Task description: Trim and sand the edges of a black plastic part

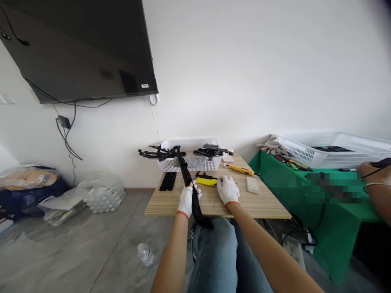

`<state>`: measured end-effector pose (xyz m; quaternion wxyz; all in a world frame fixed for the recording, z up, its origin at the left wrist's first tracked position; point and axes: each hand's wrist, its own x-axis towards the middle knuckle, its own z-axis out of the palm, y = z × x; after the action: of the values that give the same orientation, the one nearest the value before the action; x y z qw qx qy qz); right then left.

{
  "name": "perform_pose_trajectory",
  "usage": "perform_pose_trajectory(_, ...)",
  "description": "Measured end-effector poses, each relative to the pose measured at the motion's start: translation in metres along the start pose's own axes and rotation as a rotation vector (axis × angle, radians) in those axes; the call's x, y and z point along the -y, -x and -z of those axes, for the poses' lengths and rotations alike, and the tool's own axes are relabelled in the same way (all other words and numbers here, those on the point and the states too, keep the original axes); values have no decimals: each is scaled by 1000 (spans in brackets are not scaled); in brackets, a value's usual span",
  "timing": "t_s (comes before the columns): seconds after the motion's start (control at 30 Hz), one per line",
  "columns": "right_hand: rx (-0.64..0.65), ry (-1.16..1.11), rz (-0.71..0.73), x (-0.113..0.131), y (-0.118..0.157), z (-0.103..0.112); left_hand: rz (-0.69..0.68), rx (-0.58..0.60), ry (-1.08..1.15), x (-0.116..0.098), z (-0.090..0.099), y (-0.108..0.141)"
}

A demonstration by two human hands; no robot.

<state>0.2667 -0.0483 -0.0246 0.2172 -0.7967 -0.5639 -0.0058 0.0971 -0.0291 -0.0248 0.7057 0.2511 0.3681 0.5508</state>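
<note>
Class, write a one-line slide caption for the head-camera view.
White-gloved left hand grips a long black part while the right rests beside a yellow-handled tool on a wooden table.

Left hand [187, 200] gloved, fingers curled, right hand [227, 189] gloved, palm down, both forearms reaching forward

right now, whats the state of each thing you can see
tv: screen dark
left hand: gloved, closed around the long black part
long black part: held at a slant
right hand: gloved, low over the table, grip unclear
near basket: open-topped, black parts across it
far basket: open-topped, black items inside
yellow pen-shaped tool: lying flat
bottle: clear, on the floor
</note>
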Motion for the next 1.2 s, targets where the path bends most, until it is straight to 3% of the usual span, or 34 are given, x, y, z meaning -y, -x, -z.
perform_pose_trajectory(0.17, 73, 29, 463, 11, -2, -2, 49, -8, 14, 5, 0, -3)
perform_pose_trajectory(0.23, 116, 32, 579, 14, -6, -5, 61, -2, 20, 6, -1, -2)
perform_pose_trajectory(0.47, 141, 77, 592, 13, -15, -10, 108, 73, 46, -1, -9, 8)
perform_pose_trajectory(0.77, 149, 84, 408, 18, -19, -7, 156, 141, 84, -14, -8, 19)
perform_pose_trajectory(1.0, 63, -53, 102, 5, 14, 9, 159, 128, 76, -11, -4, 23)
perform_pose_trajectory(1.07, 62, -307, -7, -7, 29, 12, 158, 131, 60, -8, -3, 29)
perform_pose_trajectory(1.2, 266, -892, -120, -27, 54, 12, 206, 175, 26, -4, -1, 43)
